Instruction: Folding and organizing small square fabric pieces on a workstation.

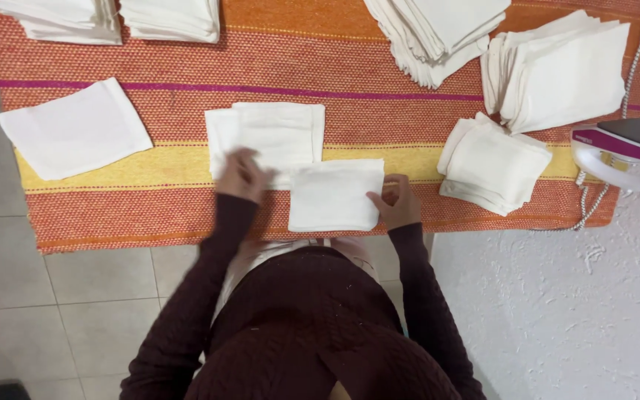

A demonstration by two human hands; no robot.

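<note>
Roughly cloth: folded white cloth — probably soft, light, limp.
Grip: right hand pinching its edge; left hand pressed flat on it.

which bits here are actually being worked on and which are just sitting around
In hand: left hand on the unfolded white cloth; right hand at the folded white cloth.

Lying about: cloth stacks, single cloth, iron.

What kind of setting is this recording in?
Probably a home ironing or laundry spot: a striped orange cloth covers a table, stacks of folded white cloths lie on it, and an iron sits at its edge over tiled floor.
</note>
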